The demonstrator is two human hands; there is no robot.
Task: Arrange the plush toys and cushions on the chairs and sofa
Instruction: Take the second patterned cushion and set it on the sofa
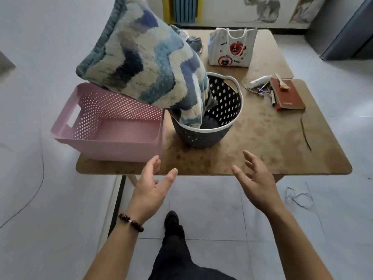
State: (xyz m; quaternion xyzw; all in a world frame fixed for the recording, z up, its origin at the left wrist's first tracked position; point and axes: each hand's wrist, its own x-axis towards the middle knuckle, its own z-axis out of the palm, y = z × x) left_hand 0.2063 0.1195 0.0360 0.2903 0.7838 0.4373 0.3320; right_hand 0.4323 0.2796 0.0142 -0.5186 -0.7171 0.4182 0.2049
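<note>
Head view records a large tufted cushion with a blue, navy and cream zigzag pattern point(141, 57) standing tilted, its lower corner inside a round dark grey perforated plastic basket with a white rim point(226, 102) and its underside leaning over the back wall of a rectangular pink perforated plastic basket point(109, 126). Cushion top is cut off by the upper frame edge. A dark item lies in the bottom of the round basket, mostly hidden by the cushion; its identity cannot be made out. Both baskets stand just beside each other on a brown wooden table with rounded corners point(262, 138). Behind the cushion a crumpled blue-grey fabric point(194, 42) is largely concealed. A white tote bag with cartoon prints point(232, 47) stands farther back; its small lettering is too blurred to read. At the table's right lie a reddish-brown notebook point(288, 96), pens and a white tube among thin cords; a stamp on the notebook cover is illegible. Left hand point(151, 188), wearing a dark beaded bracelet point(131, 222), and right hand point(256, 182) hover at the near table edge, palms facing inward, fingers spread, holding nothing and touching nothing. Thin wire point(298, 197) lies on the tiled floor.
</note>
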